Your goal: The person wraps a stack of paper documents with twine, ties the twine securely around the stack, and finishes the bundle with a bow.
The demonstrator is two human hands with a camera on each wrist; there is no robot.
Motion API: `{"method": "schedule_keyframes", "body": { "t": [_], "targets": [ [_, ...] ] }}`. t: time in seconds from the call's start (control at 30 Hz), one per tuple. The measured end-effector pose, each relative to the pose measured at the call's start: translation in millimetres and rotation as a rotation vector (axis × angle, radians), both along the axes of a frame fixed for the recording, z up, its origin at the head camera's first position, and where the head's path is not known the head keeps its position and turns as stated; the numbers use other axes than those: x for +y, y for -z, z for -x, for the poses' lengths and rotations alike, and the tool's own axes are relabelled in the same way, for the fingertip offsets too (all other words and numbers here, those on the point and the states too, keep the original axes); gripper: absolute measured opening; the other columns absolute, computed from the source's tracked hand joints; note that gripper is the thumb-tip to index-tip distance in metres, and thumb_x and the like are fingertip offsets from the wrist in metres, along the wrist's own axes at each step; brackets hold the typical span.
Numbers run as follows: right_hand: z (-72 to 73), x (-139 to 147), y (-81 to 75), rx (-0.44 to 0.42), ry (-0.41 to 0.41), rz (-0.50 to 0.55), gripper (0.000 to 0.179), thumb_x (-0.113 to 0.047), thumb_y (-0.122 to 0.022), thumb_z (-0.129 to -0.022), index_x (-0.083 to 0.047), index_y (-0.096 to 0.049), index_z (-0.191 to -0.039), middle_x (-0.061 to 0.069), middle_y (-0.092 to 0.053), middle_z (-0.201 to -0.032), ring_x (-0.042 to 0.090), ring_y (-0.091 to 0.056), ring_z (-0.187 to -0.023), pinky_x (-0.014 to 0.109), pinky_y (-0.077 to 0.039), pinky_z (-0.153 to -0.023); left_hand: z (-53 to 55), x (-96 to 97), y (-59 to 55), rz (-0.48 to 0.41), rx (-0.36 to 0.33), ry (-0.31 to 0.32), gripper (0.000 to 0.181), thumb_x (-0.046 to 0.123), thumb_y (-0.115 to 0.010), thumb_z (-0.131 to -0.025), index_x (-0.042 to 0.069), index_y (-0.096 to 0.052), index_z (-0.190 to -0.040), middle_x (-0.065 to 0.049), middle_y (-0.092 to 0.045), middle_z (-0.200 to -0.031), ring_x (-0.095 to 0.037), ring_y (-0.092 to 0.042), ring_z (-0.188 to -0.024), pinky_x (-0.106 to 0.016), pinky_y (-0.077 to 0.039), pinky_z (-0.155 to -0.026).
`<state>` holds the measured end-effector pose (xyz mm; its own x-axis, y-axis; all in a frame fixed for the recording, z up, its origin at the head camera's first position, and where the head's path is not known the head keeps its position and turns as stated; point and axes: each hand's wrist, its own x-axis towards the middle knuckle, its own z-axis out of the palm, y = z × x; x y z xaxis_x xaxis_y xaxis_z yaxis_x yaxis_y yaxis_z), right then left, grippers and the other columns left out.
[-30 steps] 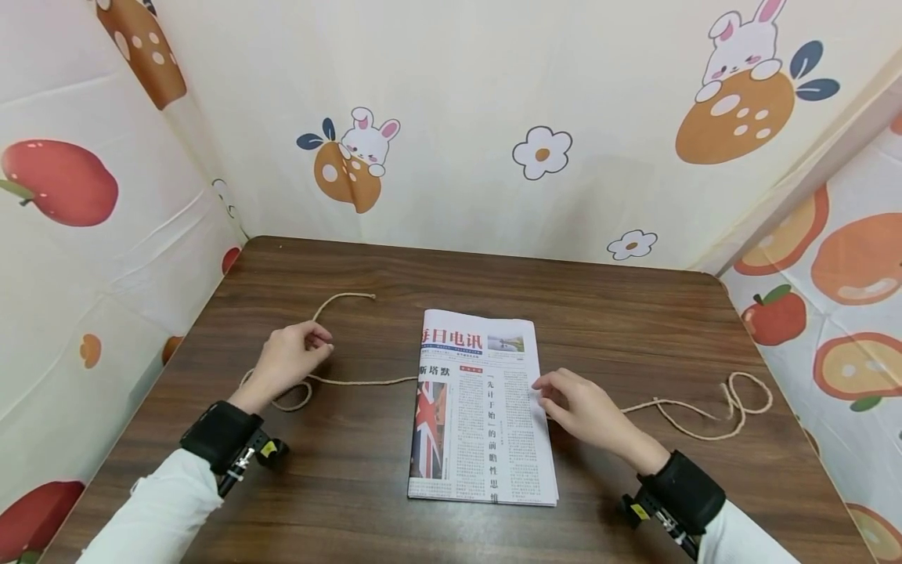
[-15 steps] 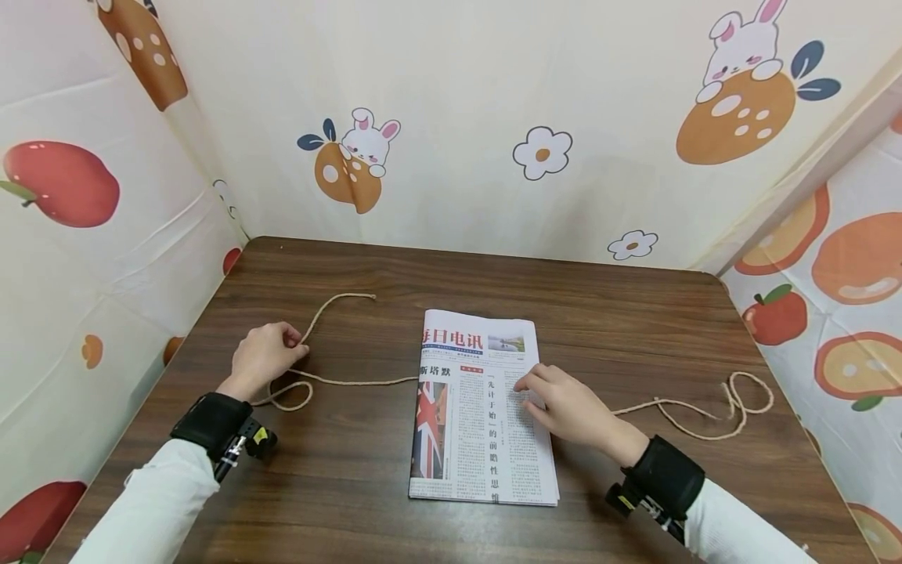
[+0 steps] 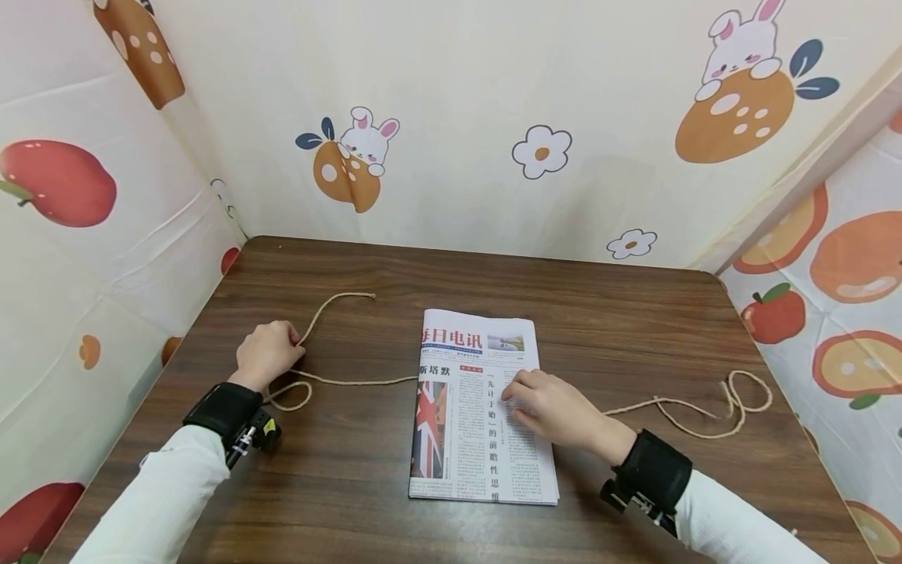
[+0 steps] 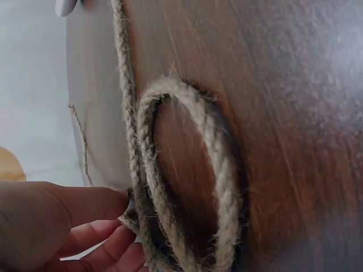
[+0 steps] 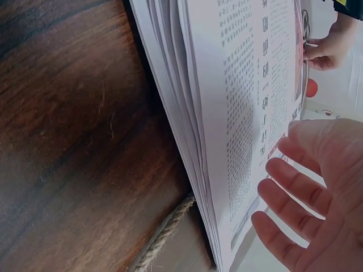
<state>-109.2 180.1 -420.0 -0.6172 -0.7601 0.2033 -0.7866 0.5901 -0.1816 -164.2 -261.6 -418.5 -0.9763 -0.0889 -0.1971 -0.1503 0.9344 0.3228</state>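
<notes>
Rope (image 3: 366, 382) runs beneath the folded newspaper (image 3: 472, 423) mid-table (image 3: 338, 486), whose weight presumably pins it; left hand (image 3: 266, 355) appears to pinch the rope's left stretch, right hand (image 3: 557, 409) grips nothing, fingers loosely parted over the newspaper.

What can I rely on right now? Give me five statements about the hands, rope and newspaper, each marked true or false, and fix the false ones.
1. The rope shows on both sides of the newspaper. True.
2. The right hand grips the rope. False: it is over the newspaper, fingers relaxed, holding nothing.
3. The left hand has its fingertips at the rope. True.
4. The newspaper is spread fully open. False: it lies folded.
5. The rope is tied in a bow on top of the newspaper. False: no rope crosses its top.
</notes>
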Motion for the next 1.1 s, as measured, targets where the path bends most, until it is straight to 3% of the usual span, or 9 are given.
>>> {"method": "schedule_keyframes", "body": {
  "t": [0.27,0.53,0.67,1.1],
  "targets": [
    [-0.7,-3,0.8,-0.014,-0.009,-0.011,0.021,-0.020,-0.070,-0.080,-0.015,-0.063,-0.098,-0.004,-0.056,-0.091,0.008,-0.050,-0.076,0.027,-0.045,-0.066,-1.8,2.1,-0.1,-0.014,0.008,-0.012,0.010,0.015,-0.058,-0.084,0.008,-0.058,-0.077,-0.009,-0.058,-0.071,-0.021,-0.053,-0.057,-0.032,-0.038,-0.047],
    [-1.0,-4,0.1,-0.013,-0.015,-0.023,0.020,-0.020,-0.070,-0.080,-0.016,-0.063,-0.099,-0.004,-0.056,-0.092,0.008,-0.052,-0.078,0.027,-0.046,-0.067,-6.1,19.7,-6.0,-0.063,0.154,0.061,0.009,0.014,-0.059,-0.084,0.007,-0.059,-0.080,-0.007,-0.057,-0.066,-0.020,-0.052,-0.053,-0.030,-0.036,-0.043],
    [-0.5,-5,-1.6,-0.003,-0.020,-0.019,0.020,-0.020,-0.070,-0.080,-0.015,-0.063,-0.099,-0.004,-0.056,-0.092,0.008,-0.052,-0.079,0.027,-0.046,-0.067,-8.1,34.4,-15.1,-0.081,0.215,0.102,0.007,0.014,-0.062,-0.084,0.008,-0.060,-0.080,-0.005,-0.058,-0.066,-0.018,-0.051,-0.052,-0.029,-0.035,-0.042],
    [6.9,-11,-16.5,0.058,-0.031,0.031,0.021,-0.014,-0.071,-0.078,-0.013,-0.063,-0.098,-0.003,-0.058,-0.091,0.009,-0.055,-0.082,0.026,-0.048,-0.068,-20.0,83.8,-48.1,-0.144,0.297,0.254,0.005,0.014,-0.066,-0.082,0.013,-0.061,-0.082,0.001,-0.060,-0.068,-0.012,-0.049,-0.050,-0.027,-0.036,-0.043]
  ]
}}
